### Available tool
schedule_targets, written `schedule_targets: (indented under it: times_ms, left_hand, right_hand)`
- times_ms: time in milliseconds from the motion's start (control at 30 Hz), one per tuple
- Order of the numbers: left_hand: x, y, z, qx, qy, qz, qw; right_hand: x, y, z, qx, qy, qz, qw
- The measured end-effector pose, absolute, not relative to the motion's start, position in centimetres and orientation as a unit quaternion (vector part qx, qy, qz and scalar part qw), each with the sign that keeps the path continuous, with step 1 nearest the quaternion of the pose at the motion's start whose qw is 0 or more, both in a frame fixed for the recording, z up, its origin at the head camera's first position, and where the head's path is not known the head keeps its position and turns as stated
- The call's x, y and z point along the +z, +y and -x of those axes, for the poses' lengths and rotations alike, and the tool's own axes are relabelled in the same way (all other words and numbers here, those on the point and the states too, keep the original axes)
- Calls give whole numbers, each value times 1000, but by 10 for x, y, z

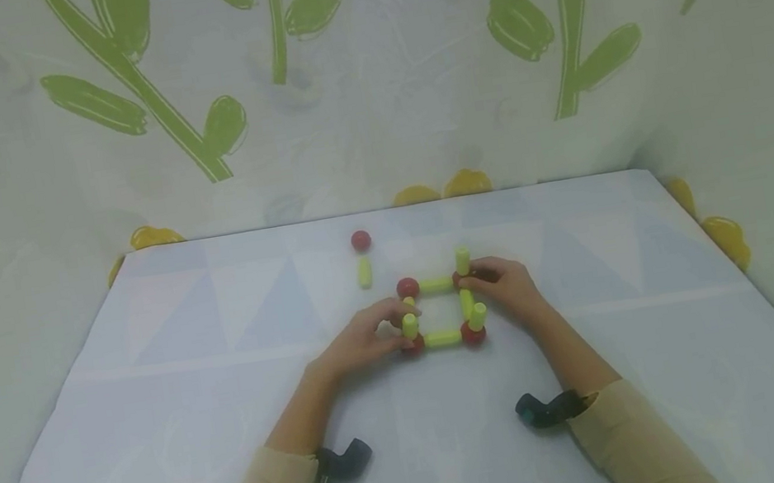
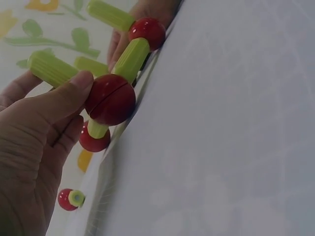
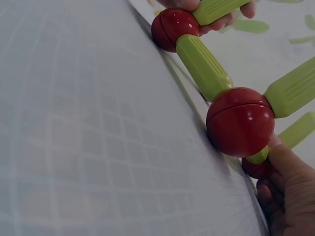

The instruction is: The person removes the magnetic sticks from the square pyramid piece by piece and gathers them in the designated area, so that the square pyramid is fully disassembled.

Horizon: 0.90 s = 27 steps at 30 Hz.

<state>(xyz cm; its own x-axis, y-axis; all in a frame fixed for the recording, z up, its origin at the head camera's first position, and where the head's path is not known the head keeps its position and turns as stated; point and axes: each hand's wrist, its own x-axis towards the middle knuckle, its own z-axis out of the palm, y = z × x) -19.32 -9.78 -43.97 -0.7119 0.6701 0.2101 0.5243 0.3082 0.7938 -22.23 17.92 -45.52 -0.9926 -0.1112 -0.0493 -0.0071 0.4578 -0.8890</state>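
Note:
A square ball-and-rod toy frame (image 1: 442, 338) sits on the table, with red balls at its corners and yellow-green rods between them. Upright rods rise from three corners: near left, near right and far right. My left hand (image 1: 375, 331) holds the near-left corner, its thumb against the red ball (image 2: 110, 100) and its fingers behind the upright rod (image 2: 51, 69). At the far-right corner, my right hand (image 1: 509, 283) pinches the red ball (image 3: 257, 168), which is partly hidden by thumb and fingers. The far-left ball (image 1: 407, 288) carries no upright rod.
A loose red ball (image 1: 360, 240) and a loose yellow-green rod (image 1: 365, 272) lie behind the frame, slightly to the left. The white table (image 1: 225, 366) meets a wall (image 1: 412, 104) with leaf patterns at its back edge.

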Motion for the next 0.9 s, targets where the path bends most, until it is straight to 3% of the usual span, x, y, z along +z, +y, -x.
schedule_targets:
  times_ms: [400,767,900]
  left_hand:
    - [-432,-100,190,483,809,-327,74]
    - [-436,-105,199,559,741,-347,136]
    - [-431,-112,199,530,775,-308,156]
  right_hand:
    - [-457,180,223,-521,852,39,46]
    - [-452,180,222,-517,854,34,50]
    - [-452,177,221,-524,849,41,47]
